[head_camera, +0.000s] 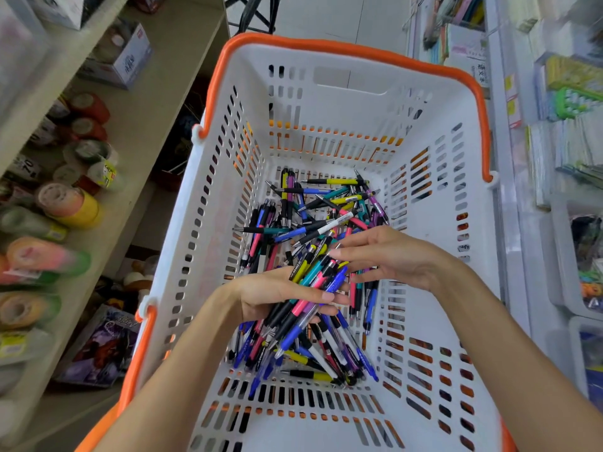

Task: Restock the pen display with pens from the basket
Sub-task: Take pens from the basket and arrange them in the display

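A white slotted basket (pixel 329 93) with an orange rim and handles fills the middle of the head view. A heap of many-coloured pens (pixel 313 203) lies on its floor. My left hand (pixel 277 296) is inside the basket, palm up, closed around a bundle of pens (pixel 318 272) that fans out above and below the fingers. My right hand (pixel 388 256) reaches in from the right with fingers spread, its fingertips touching the upper ends of that bundle. No pen display can be made out.
Beige shelves on the left carry rolls of coloured tape (pixel 68 203) and small boxes (pixel 127 60). White shelving on the right holds packaged stationery (pixel 571 102). A strip of pale floor (pixel 326 14) shows beyond the basket.
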A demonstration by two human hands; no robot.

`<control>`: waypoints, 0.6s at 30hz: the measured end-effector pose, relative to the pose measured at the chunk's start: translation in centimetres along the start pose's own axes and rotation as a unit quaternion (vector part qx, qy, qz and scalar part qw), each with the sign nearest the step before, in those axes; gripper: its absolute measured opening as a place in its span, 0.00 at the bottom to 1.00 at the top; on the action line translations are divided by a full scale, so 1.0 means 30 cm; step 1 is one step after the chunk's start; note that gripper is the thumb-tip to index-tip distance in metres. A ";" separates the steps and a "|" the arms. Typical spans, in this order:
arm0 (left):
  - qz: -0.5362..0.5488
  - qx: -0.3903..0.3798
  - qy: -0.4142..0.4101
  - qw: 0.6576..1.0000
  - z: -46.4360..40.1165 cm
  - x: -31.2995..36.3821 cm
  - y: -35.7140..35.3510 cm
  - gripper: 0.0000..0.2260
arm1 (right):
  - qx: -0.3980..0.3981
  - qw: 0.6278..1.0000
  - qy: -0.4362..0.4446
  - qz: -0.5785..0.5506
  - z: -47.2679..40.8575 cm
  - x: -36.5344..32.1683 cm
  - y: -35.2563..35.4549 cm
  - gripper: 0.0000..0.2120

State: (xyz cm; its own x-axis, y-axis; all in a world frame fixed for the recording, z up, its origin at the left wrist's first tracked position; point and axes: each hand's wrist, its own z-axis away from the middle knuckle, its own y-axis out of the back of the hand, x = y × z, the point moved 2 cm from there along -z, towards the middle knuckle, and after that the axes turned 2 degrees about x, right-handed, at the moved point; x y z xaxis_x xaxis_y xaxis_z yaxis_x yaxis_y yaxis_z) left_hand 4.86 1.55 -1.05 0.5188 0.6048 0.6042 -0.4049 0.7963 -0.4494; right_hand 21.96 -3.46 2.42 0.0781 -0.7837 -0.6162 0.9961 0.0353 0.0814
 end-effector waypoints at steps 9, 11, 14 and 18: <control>0.176 -0.004 0.029 0.984 0.015 0.007 0.000 0.16 | 0.030 0.998 0.018 -0.056 0.006 -0.013 0.018 0.10; 0.198 -0.015 0.028 0.980 0.013 0.004 0.001 0.15 | 0.034 0.998 0.025 -0.056 0.006 -0.011 0.019 0.10; 0.210 -0.006 0.020 0.977 0.015 0.006 0.001 0.14 | 0.054 0.995 0.047 -0.072 0.007 -0.013 0.020 0.09; 0.145 0.045 0.030 0.988 0.010 0.004 -0.002 0.16 | 0.093 0.987 0.103 -0.084 0.013 -0.027 0.011 0.07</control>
State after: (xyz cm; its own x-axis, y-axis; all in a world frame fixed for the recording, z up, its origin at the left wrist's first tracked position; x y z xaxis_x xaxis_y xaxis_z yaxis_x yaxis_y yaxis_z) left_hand 4.70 1.58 -0.77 0.4140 0.8087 0.4179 -0.6062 0.5874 -0.5361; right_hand 22.22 -3.06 3.26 -0.0621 -0.6249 -0.7782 0.9723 -0.2140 0.0943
